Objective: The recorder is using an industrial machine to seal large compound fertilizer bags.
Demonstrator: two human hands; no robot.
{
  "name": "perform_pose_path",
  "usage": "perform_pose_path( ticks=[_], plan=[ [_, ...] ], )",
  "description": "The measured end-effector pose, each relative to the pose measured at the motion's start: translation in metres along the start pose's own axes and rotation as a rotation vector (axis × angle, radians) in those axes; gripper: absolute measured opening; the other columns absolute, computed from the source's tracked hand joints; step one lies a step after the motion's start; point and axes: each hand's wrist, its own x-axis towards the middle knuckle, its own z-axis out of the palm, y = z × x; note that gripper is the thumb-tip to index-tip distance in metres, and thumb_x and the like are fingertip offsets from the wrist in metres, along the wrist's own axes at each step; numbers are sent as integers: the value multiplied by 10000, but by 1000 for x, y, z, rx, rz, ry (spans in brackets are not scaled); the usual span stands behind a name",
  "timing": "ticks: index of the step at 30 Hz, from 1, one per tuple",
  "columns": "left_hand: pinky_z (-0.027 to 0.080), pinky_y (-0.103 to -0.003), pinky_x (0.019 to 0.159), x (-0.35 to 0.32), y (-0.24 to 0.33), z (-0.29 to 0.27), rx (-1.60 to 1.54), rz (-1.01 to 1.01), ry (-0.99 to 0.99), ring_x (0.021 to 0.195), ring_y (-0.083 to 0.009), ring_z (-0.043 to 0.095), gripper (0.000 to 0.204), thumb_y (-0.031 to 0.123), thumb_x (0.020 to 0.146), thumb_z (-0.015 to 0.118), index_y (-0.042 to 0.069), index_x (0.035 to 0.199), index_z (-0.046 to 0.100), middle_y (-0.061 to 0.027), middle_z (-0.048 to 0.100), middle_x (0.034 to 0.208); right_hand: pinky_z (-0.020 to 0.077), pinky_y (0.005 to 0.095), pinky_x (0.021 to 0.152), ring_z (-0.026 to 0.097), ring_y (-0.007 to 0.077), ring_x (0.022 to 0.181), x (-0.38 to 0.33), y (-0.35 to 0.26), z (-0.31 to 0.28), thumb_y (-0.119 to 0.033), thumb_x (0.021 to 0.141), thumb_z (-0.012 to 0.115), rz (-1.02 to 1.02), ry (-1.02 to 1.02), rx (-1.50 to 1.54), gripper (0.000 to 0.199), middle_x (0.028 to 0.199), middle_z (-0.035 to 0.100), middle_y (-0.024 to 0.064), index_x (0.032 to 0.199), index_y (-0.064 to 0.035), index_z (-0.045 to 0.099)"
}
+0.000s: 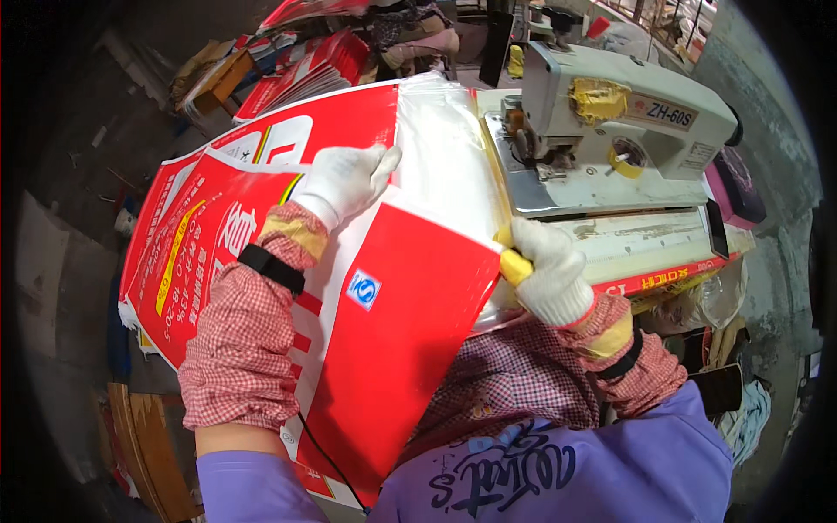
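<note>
A large red-and-white printed sack slants across my lap, with its upper edge raised between my hands. My right hand, in a white knit glove with yellow-covered fingertips, pinches the sack's upper right corner. My left hand, in a white glove, has its fingers curled at the sack's upper left edge; part of its grip is hidden. Beneath lies a pile of similar red sacks, with a whitish, shiny plastic strip along the right side.
A pale industrial sewing machine stands on the worktable at right, close to my right hand. A dark phone-like slab and a purple-and-black box lie beside it. More stacked red sacks are at the back left, near another person's arm.
</note>
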Motion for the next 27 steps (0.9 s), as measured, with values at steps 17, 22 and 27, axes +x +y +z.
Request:
perform_pose_path(
  ticks=[17,22,27],
  plan=[
    [452,-365,769,-396,34,32,-968,-1548,847,835,-259,557,326,284,882,514,2,1043,497,-78,549,925,482,390,871,497,269,1119,-18,62,57,-443,856,500,541,-336,1686,604,1222,487,171,1252,-4,379],
    [462,-322,768,-454,129,74,-1809,-1358,765,871,-189,559,297,270,901,471,33,1079,495,-53,563,956,326,465,1007,468,339,1119,17,69,78,-325,833,578,473,-545,1898,528,1203,488,208,1192,28,419],
    [475,-292,820,-507,123,37,-1488,-1238,934,951,-164,561,341,197,892,500,1,1166,450,-86,554,1087,374,544,932,504,354,1068,39,32,108,-286,794,581,839,-298,1549,425,1137,551,180,1108,-5,524]
  ],
)
